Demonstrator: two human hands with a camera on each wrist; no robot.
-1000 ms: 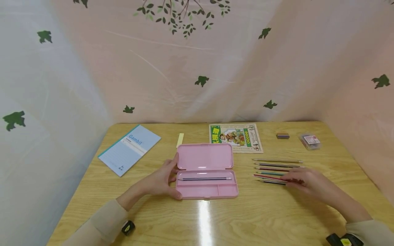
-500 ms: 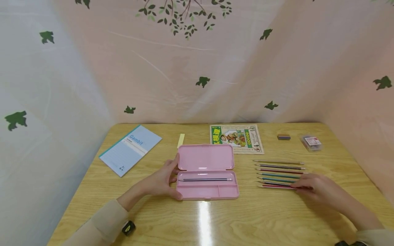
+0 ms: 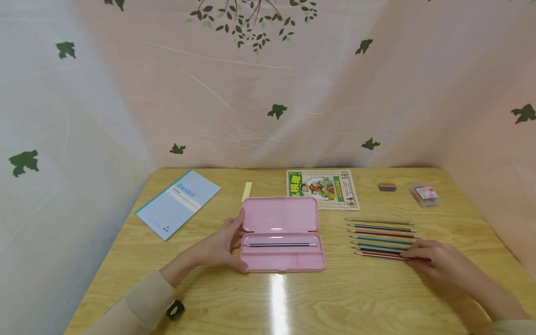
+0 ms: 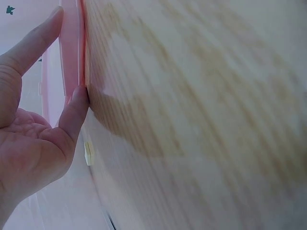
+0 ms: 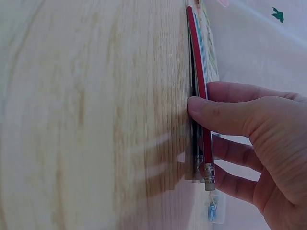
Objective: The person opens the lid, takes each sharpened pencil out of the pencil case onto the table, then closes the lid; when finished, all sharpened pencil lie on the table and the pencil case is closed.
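An open pink pencil case (image 3: 279, 218) lies at the table's middle with one dark pencil (image 3: 279, 244) in its long compartment. My left hand (image 3: 234, 242) rests against the case's left edge (image 4: 72, 52), with the thumb at the near corner and straight fingers along the lid. Right of the case lie several pencils (image 3: 381, 235) in a row. My right hand (image 3: 414, 257) pinches the eraser end of the nearest one, a red pencil (image 3: 378, 254), which lies on the wood. In the right wrist view the thumb (image 5: 216, 112) presses the red pencil (image 5: 196, 62) and the fingers curl behind it.
A blue notebook (image 3: 177, 203) lies at the back left, with a yellow slip (image 3: 246, 191) beside it. Behind the case is a colourful booklet (image 3: 321, 188). A dark eraser (image 3: 387, 187) and a small clear box (image 3: 424, 194) sit at the back right. Curtains enclose the wooden table (image 3: 293, 298).
My right hand has slid right and nearer, off the middle of the pencil row to the red pencil's eraser end. The left hand and the case have not moved.
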